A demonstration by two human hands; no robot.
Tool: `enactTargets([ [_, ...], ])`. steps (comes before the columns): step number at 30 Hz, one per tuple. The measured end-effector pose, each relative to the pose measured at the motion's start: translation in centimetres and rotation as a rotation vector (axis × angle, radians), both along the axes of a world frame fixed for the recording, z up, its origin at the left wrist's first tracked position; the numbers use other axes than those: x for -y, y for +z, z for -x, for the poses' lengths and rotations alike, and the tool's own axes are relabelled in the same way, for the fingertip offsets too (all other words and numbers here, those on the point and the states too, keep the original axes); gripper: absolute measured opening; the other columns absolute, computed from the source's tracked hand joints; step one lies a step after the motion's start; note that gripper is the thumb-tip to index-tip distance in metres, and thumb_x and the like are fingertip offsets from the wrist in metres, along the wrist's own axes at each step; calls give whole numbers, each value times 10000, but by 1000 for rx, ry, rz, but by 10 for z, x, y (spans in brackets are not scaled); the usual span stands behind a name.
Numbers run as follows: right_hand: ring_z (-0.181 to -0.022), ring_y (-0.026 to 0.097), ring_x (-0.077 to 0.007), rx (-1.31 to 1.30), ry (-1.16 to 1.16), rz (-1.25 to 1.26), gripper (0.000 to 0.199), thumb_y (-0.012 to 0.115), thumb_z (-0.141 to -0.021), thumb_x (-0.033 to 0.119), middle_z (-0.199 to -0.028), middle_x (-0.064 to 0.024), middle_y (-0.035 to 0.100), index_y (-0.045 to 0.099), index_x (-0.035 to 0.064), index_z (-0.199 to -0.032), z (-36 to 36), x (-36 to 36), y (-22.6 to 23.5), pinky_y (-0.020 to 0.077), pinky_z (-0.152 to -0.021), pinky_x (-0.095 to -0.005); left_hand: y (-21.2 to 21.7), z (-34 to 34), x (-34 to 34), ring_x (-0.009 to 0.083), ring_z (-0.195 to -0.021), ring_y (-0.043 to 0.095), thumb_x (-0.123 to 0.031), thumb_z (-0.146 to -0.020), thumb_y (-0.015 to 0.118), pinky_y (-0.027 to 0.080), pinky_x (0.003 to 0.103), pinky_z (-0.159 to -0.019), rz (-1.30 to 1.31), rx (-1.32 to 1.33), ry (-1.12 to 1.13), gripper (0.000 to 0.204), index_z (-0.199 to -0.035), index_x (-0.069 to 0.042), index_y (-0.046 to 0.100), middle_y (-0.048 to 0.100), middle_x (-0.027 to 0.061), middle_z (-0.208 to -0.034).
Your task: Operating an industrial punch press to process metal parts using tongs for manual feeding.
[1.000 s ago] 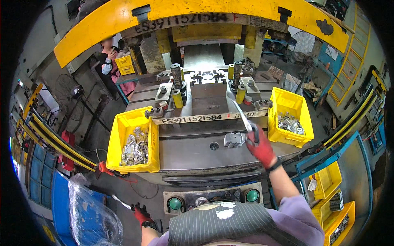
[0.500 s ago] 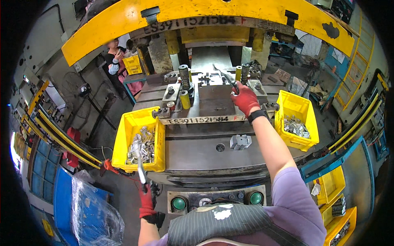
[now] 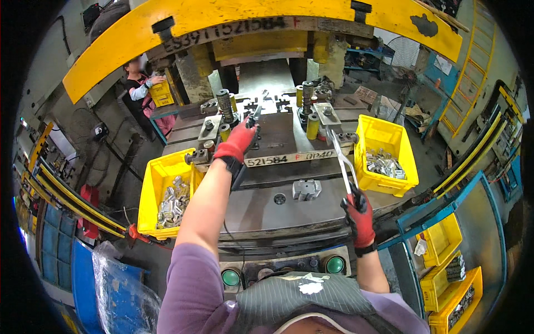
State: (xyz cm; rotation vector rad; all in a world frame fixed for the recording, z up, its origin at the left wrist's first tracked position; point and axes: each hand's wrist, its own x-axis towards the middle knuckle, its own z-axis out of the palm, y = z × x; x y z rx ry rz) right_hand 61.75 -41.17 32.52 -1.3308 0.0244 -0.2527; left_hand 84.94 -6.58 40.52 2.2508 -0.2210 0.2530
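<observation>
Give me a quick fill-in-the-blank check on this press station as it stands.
1. Both hands wear ____ gloves.
2. The left hand holds long metal tongs out over the grey steel die, while the ____ hand holds another pair near the body.
3. The yellow plastic bins hold loose ____ parts.

Missing: red; right; metal

Setting: factory metal-stamping shop, shown by large yellow-framed press (image 3: 267, 22) with steel die bed (image 3: 278, 145), yellow bins (image 3: 384, 139) of stamped metal parts (image 3: 172, 200), green push buttons (image 3: 231, 276).
</observation>
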Motion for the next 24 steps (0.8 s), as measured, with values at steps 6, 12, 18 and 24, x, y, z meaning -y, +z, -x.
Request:
enactTargets([
  [6, -884, 535, -115, 6, -225, 134, 515, 563, -697, -74, -988, -48, 558, 445, -4, -1193, 61, 76, -31, 434, -797, -242, -48, -55, -3, 155, -667, 562, -189, -820, 565, 460, 291, -630, 103, 23, -41, 300, -1085, -52, 532, 614, 62, -823],
  [12, -854, 549, -119, 28, -527, 428, 466, 615, -756, 39, -942, -43, 586, 452, -3, -1191, 55, 107, -10, 430, -782, -255, 25, 34, 17, 93, -540, 499, -235, -856, 524, 394, 246, -428, 461, -40, -105, 334, -1150, -79, 503, 580, 25, -774],
  [18, -849, 589, -255, -170, -721, 832, 420, 605, -781, 145, -947, -146, 599, 476, 47, -1168, 20, 137, -33, 450, -729, -333, 10, 150, -4, 65, -604, 507, -161, -884, 490, 401, 202, -486, 611, -102, -144, 289, -1166, -97, 492, 544, 3, -801],
  [24, -856, 526, -116, 65, -636, 569, 379, 590, -815, 92, -948, -45, 578, 480, 10, -1168, 2, 123, -42, 416, -760, -251, -31, 279, -83, 93, -504, 524, -187, -909, 455, 394, 197, -418, 541, -123, 330, 234, -1110, -67, 450, 553, 40, -751],
])
